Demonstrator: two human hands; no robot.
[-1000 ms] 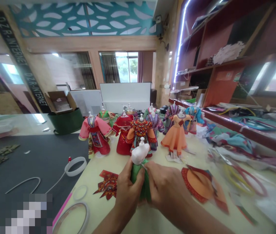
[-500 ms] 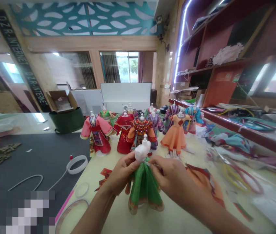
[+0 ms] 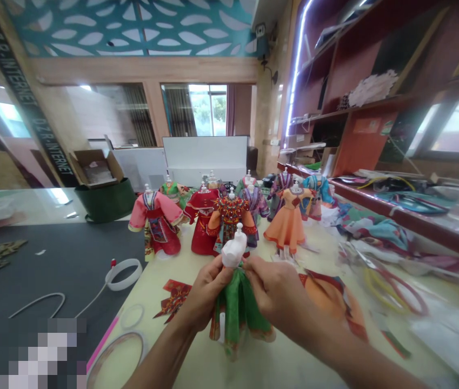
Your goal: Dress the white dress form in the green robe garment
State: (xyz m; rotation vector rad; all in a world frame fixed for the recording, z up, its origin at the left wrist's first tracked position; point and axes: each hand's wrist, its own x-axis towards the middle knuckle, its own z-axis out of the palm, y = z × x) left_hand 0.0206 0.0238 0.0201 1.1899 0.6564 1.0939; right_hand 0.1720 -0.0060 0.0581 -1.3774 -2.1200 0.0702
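Observation:
A small white mannequin wears a green skirt with an orange-brown hem, held upright over the pale table. My left hand is closed round the left side of its waist, thumb across the front. At the right side of the waist, the fingers of my right hand pinch together at the top of the skirt; whether they hold cloth or something thin is hidden. A white strip hangs over the skirt's left part. Red patterned fabric pieces lie left of my left hand.
Several dressed mannequins, one in an orange dress, stand behind my hands. Orange fabric and scissors lie to the right. Tape rolls are at the left, near a dark mat. A green bin stands farther back.
The skirt has turned and spread slightly, and the white strip now shows on it. My right fingers have moved up closer to the waist. The whole view has shifted a little.

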